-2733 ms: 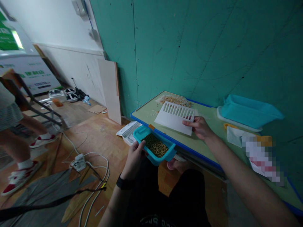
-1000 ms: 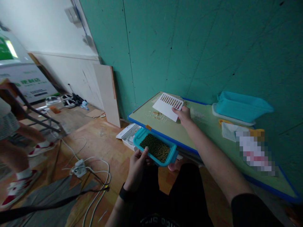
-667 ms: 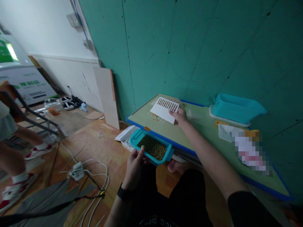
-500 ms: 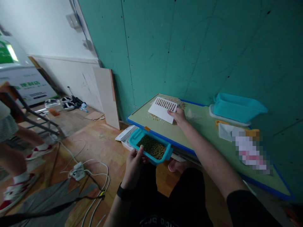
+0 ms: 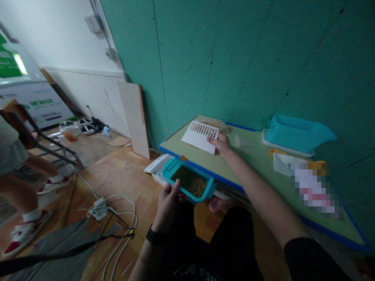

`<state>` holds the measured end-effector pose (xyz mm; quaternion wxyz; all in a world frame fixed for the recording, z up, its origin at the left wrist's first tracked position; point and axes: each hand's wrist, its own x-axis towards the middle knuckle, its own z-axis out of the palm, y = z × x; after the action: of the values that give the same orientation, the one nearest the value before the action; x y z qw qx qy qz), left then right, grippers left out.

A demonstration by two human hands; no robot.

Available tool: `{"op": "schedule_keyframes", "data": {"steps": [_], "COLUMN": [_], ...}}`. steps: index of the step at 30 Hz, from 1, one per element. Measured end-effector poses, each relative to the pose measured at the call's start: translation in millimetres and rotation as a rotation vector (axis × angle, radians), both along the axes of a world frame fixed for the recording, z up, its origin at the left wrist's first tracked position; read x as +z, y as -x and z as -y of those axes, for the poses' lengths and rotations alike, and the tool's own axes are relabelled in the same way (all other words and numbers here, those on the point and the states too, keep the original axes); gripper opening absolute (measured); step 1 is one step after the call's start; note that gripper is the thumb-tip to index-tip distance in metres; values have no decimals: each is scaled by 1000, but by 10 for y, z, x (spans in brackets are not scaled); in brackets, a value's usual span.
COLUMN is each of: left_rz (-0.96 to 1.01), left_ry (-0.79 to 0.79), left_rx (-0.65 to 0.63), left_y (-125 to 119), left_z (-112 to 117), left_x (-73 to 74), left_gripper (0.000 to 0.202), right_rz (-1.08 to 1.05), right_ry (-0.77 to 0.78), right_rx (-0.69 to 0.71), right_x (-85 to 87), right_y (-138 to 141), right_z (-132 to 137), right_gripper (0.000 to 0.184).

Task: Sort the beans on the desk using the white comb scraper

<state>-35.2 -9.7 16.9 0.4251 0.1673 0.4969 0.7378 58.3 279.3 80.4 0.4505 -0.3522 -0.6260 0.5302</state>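
My left hand (image 5: 170, 197) grips the near side of a turquoise plastic container (image 5: 209, 191), thumb over the rim. Dark green and yellowish beans (image 5: 190, 181) lie inside it. The container is just below the table's front edge. Over the tabletop, my right hand (image 5: 221, 144) pinches the right end of a flat white scraper (image 5: 197, 141) with a row of slots along its far side. Scattered grains (image 5: 219, 127) lie behind the scraper, and a few more show at its near edge. A pale, translucent heap (image 5: 241, 142) is right of my right hand.
On the table (image 5: 260, 171) are a second turquoise container (image 5: 300, 132) on a white lid, and a white packet (image 5: 281, 163) beside something orange. A green wall (image 5: 199, 58) stands behind. Cables and a power strip (image 5: 99, 209) lie on the floor. Another person's legs (image 5: 22, 183) are at left.
The scraper has shifted slightly left and toward me over the tabletop, covering more of the grains at its near edge. My left hand still holds the container.
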Motion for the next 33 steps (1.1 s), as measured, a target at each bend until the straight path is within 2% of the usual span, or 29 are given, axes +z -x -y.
{"op": "schedule_keyframes", "data": {"steps": [20,28,33], "left_rz": [21,-3,7], "left_ry": [-3,3,-9], "left_rx": [-2,2,9], "left_y": [7,17,28], "left_z": [8,1,-7], "left_x": [-27,-38,-83], "left_gripper": [51,51,51], "right_rz": [-1,-14,-5], "right_ry": [40,152,171], "right_rx": [99,153,175], "right_x": [11,45,44], "right_y": [16,1,-21], "right_z": [100,164,179], "right_gripper": [41,45,46]}}
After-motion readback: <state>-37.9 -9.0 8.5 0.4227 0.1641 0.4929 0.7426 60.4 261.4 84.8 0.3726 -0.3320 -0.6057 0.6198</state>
